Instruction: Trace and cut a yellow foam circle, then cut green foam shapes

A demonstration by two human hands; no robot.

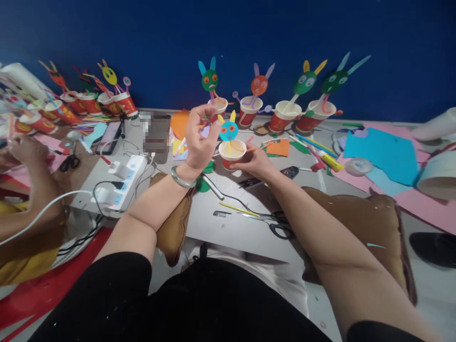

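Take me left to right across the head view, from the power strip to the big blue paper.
White power strip → left hand → blue-faced paper cup → right hand → big blue paper.

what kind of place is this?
Likely a paper-craft workspace: cups with long-eared paper faces stand along the blue wall, and coloured sheets and scissors lie on the table.
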